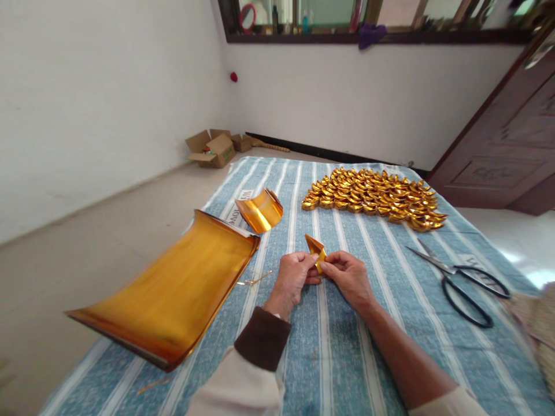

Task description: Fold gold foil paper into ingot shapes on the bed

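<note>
Both of my hands pinch one small folded piece of gold foil paper [315, 248] just above the blue striped cloth [329, 335]. My left hand [292, 279] grips its left side, my right hand [349, 277] its right side, fingertips touching. To the left lies a large curled stack of gold foil sheets [173, 289]. A smaller curled pile of gold squares [259, 211] sits behind it. At the far side lies a heap of folded gold ingot shapes [377, 197].
Black-handled scissors [462, 280] lie on the cloth to the right of my hands. A thin gold strip [254, 281] lies left of my left hand. Open cardboard boxes [214, 147] stand on the floor by the far wall. A dark wooden door [507, 150] is at the right.
</note>
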A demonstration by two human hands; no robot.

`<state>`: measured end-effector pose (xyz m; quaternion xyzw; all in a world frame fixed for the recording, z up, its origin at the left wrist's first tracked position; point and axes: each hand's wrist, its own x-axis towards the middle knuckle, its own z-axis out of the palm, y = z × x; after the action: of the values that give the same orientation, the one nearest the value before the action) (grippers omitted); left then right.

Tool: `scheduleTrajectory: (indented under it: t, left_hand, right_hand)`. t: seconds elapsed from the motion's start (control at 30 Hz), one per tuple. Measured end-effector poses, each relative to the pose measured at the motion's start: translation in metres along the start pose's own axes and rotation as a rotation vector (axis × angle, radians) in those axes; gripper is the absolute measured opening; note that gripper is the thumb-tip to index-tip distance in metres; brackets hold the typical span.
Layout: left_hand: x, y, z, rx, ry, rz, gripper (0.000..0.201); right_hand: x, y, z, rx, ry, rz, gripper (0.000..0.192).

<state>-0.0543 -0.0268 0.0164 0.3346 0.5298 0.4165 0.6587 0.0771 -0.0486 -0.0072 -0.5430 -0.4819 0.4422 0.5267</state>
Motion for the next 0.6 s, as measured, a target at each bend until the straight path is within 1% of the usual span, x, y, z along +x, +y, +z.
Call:
scheduleTrajectory:
  t: [0.07, 0.1, 0.3, 0.4, 0.5, 0.6]
  left_hand:
    - [-0.001, 0.0, 0.001, -0.013, 0.032, 0.044, 0.019]
    - [-0.001, 0.0, 0.001, -0.02, 0.048, 0.067, 0.019]
    - [-0.001, -0.001, 0.004, -0.058, 0.117, 0.19, 0.022]
    - [-0.001, -0.004, 0.008, -0.097, 0.137, 0.252, 0.025]
    - [-0.002, -0.008, 0.012, -0.162, 0.143, 0.305, 0.028]
    - [-0.003, -0.011, 0.014, -0.207, 0.139, 0.293, 0.029]
  right_hand:
    - [-0.001, -0.002, 0.001, 0.109, 0.008, 0.053, 0.038]
    - [-0.001, -0.004, 0.001, 0.129, 0.006, 0.073, 0.04]
    - [-0.003, -0.012, 0.001, 0.017, -0.043, 0.134, 0.041]
    - [-0.005, -0.011, 0.004, 0.008, -0.06, 0.157, 0.039]
    - [-0.006, -0.008, 0.008, 0.085, -0.103, 0.184, 0.038]
    - [-0.007, -0.004, 0.011, 0.197, -0.123, 0.21, 0.037]
